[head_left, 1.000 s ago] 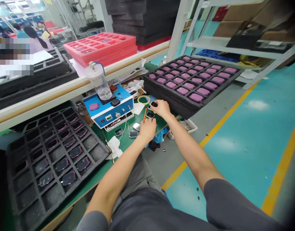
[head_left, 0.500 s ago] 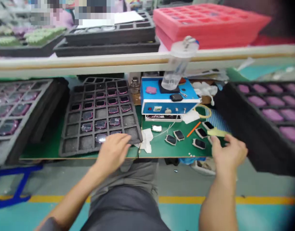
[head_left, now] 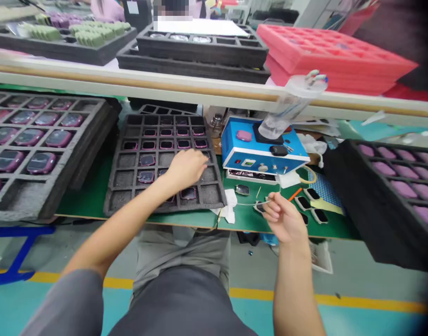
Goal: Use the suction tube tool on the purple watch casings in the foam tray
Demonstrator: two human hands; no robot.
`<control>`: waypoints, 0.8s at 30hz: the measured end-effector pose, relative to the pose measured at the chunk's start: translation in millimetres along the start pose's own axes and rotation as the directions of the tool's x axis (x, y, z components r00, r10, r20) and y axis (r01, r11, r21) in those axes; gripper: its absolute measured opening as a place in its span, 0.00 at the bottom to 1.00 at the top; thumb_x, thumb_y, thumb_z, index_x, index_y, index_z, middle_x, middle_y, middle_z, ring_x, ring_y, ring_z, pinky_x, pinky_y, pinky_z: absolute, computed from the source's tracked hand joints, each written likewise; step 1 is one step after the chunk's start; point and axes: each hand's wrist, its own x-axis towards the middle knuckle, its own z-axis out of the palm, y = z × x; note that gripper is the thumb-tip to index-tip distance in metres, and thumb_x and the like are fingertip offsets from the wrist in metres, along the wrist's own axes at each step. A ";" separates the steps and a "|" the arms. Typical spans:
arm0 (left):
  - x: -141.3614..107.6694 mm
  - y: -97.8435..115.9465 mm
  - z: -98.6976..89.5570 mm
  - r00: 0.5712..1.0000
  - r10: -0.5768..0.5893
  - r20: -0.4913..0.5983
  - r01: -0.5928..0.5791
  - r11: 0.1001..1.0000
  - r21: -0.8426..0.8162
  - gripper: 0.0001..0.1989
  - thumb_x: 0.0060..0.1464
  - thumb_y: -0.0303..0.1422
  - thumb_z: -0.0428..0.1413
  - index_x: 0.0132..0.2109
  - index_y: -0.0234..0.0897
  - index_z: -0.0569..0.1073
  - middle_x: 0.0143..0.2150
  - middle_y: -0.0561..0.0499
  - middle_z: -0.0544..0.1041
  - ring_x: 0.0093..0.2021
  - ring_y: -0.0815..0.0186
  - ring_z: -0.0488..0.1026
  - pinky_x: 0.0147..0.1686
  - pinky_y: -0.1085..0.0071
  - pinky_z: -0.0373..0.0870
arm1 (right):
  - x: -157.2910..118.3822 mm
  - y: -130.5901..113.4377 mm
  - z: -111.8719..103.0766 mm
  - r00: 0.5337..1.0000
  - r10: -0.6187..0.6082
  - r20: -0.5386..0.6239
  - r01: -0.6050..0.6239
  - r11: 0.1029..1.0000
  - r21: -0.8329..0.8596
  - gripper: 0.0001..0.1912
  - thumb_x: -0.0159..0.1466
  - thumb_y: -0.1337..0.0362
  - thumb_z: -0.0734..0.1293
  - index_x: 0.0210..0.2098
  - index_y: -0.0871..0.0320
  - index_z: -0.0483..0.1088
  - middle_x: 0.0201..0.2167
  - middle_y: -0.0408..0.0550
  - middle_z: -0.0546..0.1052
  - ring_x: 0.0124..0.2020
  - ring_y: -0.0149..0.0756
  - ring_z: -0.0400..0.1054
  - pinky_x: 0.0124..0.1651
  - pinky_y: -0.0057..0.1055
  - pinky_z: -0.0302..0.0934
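My left hand [head_left: 188,168] is over the right part of a black foam tray [head_left: 125,203], fingers curled down at a compartment; whatever lies under the fingertips is hidden. Purple-rimmed watch cases with dark faces, one a dark-faced watch case [head_left: 188,192], sit in many of its compartments. My right hand [head_left: 284,217] is raised over the green mat [head_left: 249,219], fingertips pinched on a thin clear tube [head_left: 251,204]. Partly behind that hand lie several pale-rimmed watch cases [head_left: 302,202]. A yellow-green card [head_left: 327,205] rests beside them.
A blue machine [head_left: 263,158] stands at the back of the mat, with a clear cup [head_left: 287,107] on top. Black trays with purple cases [head_left: 41,162] flank the left; purple pieces [head_left: 404,188] fill one at right. A shelf [head_left: 207,91] crosses above. An orange stick [head_left: 294,194] lies near the machine.
My left hand has moved up and right, away from the tray's front row. The right hand has let go of the yellow-green card, moved left and taken hold of the thin tube.
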 end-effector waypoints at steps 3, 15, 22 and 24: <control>50.3 -16.2 5.6 0.999 -0.016 0.045 0.015 1.000 0.023 0.12 0.68 0.31 0.56 0.52 0.30 0.80 0.54 0.36 0.81 0.56 0.50 0.77 0.50 0.59 0.69 | -5.1 4.2 -5.4 1.000 0.000 0.015 0.000 0.999 -0.046 0.20 0.49 0.52 0.84 0.32 0.56 0.77 0.18 0.32 0.59 0.17 0.21 0.51 0.15 0.16 0.47; -46.8 55.4 11.2 0.939 0.324 0.119 -0.334 0.939 0.080 0.09 0.66 0.24 0.51 0.50 0.37 0.73 0.42 0.44 0.77 0.45 0.54 0.74 0.40 0.61 0.66 | -4.2 27.8 22.6 0.997 0.019 0.077 0.003 0.961 -0.277 0.24 0.52 0.43 0.81 0.33 0.58 0.81 0.23 0.43 0.74 0.21 0.26 0.63 0.20 0.24 0.56; -41.7 37.1 -27.3 0.971 0.239 -0.001 -0.239 0.971 0.005 0.14 0.63 0.28 0.55 0.55 0.36 0.73 0.45 0.44 0.81 0.46 0.54 0.76 0.45 0.60 0.72 | -28.7 -0.8 5.3 0.985 -0.105 0.139 0.107 0.994 -0.014 0.20 0.54 0.47 0.81 0.25 0.54 0.75 0.19 0.39 0.65 0.19 0.27 0.57 0.18 0.23 0.52; -43.1 39.8 -19.9 0.960 0.272 0.063 -0.272 0.962 0.003 0.11 0.64 0.28 0.54 0.51 0.37 0.75 0.43 0.44 0.81 0.44 0.54 0.77 0.43 0.60 0.72 | -40.2 -6.5 3.5 0.961 -0.128 0.247 0.112 0.991 0.079 0.20 0.53 0.47 0.82 0.24 0.53 0.74 0.17 0.37 0.62 0.17 0.26 0.53 0.17 0.23 0.48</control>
